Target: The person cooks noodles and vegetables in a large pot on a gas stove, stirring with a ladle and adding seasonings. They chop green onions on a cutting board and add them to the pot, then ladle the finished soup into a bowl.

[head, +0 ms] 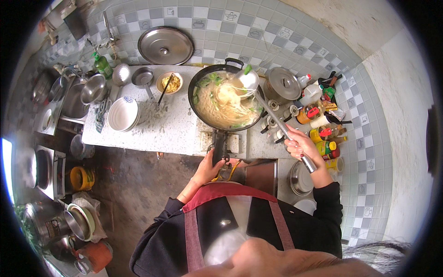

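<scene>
My left hand grips the black handle of a dark wok on the stove. In the wok, noodles and green leaves lie in cloudy broth. My right hand is closed around the long metal handle of a ladle. The ladle's bowl is over the right side of the wok, with noodle strands beside it and a piece of green leaf at its upper rim.
Left of the wok are a bowl of yellow food with black chopsticks, a small saucepan and stacked white bowls. To the right stand a lidded pot and several seasoning bottles. A large lid leans on the tiles.
</scene>
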`<state>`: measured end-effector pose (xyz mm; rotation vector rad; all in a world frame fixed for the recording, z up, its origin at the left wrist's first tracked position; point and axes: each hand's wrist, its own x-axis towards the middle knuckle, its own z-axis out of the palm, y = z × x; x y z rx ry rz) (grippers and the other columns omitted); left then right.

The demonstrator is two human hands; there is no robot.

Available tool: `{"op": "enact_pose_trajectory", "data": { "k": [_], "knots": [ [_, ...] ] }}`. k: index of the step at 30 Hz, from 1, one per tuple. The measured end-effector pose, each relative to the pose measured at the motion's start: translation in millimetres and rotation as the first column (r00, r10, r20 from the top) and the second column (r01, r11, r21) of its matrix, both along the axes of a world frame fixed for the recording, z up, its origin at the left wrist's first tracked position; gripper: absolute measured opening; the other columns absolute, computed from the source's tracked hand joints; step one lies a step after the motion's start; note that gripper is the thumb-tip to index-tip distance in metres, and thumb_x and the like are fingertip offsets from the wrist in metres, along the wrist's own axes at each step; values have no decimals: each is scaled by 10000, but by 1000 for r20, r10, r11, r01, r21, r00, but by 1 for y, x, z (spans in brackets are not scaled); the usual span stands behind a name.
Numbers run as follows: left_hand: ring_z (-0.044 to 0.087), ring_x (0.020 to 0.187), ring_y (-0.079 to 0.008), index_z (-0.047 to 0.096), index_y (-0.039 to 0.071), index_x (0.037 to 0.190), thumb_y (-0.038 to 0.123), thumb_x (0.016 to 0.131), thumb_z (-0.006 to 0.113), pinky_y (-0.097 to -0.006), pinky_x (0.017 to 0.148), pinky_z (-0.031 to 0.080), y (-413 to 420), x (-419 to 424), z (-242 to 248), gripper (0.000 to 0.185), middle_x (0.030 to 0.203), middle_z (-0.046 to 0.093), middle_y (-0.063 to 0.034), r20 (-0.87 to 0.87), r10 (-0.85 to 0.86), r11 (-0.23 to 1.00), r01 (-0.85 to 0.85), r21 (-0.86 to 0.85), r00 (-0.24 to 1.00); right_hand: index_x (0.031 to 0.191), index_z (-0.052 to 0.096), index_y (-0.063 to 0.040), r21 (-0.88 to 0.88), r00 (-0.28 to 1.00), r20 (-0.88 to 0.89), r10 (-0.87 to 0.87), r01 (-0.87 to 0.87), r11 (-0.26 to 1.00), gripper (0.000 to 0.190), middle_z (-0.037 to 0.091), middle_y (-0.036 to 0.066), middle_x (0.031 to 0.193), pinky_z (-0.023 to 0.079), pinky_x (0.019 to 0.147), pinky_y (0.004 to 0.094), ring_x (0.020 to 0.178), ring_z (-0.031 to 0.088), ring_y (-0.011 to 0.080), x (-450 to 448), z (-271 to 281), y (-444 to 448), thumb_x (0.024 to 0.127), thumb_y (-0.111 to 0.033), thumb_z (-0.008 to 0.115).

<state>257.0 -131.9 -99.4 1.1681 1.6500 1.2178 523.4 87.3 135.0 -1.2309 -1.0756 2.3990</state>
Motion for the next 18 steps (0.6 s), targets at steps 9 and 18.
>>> {"op": "enact_pose_trajectory", "data": {
  "k": [9, 18],
  "knots": [
    [682, 998, -341, 339, -94, 1460, 304, 939, 702, -391, 843, 555, -14, -11, 13, 749, 1257, 586, -300, 90, -42, 996, 49, -74, 995, 1564, 336, -183, 743, 728, 669, -151, -645, 179, 659, 607, 174, 656, 489, 548, 427, 539, 601, 343, -39, -43, -45, 950, -104, 563],
    [691, 854, -272, 412, -14, 1458, 327, 922, 729, -387, 800, 565, -135, 13, -9, 710, 1184, 630, -214, 27, 419, 905, -415, -93, 908, 1563, 323, -193, 767, 760, 637, -131, -642, 9, 693, 650, 282, 1065, 509, 821, 516, 956, 646, 458, -49, -167, -43, 924, -109, 578]
  ]
}}
